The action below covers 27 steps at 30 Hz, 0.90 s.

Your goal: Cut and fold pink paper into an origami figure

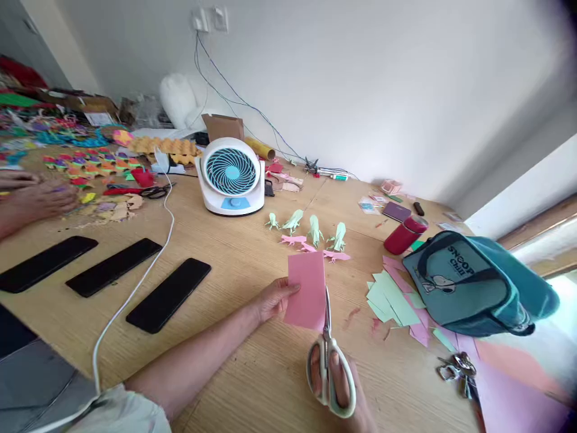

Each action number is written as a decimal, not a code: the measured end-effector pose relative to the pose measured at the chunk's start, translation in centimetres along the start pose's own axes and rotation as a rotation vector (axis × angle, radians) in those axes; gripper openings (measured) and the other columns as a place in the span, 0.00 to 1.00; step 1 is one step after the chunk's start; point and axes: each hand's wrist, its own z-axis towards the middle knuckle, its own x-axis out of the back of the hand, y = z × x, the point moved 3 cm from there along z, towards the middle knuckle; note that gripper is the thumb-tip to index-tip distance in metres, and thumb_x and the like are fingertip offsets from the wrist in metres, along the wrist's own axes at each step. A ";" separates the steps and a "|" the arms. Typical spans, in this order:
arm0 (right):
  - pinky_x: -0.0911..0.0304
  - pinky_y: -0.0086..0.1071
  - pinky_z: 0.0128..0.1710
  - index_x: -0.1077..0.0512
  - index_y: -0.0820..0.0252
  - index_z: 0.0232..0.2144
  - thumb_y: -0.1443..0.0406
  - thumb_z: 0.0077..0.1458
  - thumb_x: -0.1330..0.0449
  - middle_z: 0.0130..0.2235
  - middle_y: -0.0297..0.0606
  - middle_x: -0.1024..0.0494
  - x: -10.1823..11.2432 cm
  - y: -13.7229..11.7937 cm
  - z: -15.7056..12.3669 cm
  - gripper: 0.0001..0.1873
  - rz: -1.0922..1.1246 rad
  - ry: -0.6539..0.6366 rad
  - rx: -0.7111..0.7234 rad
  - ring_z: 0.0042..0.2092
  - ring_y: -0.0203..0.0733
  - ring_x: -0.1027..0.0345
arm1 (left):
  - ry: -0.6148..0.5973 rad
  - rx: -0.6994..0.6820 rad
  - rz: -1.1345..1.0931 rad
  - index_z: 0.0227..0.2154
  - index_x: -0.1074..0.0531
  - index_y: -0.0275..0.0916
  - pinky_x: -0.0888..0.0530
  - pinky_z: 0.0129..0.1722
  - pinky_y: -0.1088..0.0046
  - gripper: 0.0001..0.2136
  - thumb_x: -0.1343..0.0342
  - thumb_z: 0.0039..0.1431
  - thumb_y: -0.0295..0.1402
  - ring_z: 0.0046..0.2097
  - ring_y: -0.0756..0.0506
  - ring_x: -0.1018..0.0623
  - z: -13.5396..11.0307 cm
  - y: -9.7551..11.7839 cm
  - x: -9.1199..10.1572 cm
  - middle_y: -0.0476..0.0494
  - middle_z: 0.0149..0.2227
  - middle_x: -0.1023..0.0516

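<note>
Between the thumb and fingers of my left hand (274,299) is a pink sheet of paper (307,282), held upright by its left edge. My right hand (345,385) has its fingers through the white handles of a pair of scissors (330,361). The scissor blades point away from me along the right edge of the paper; whether they touch it I cannot tell. Beyond the paper stand several folded green paper figures (315,230), with pink paper figures (336,256) in front of them.
A white fan (232,177) stands at the back. Three black phone-like slabs (169,294) and a white cable (135,288) lie left. Right are green paper pieces (392,297), a red flask (406,234), a teal bag (464,282) and keys (462,367). Another person's hands (40,198) work far left.
</note>
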 end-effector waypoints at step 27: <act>0.43 0.34 0.26 0.28 0.57 0.32 0.46 0.65 0.55 0.23 0.36 0.30 -0.4 -1.6 -0.2 0.26 -0.143 -0.060 0.082 0.25 0.39 0.41 | -0.051 -0.001 0.024 0.38 0.21 0.32 0.27 0.46 0.69 0.18 0.28 0.43 0.33 0.40 0.45 0.19 -0.1 -0.4 -0.3 0.39 0.38 0.17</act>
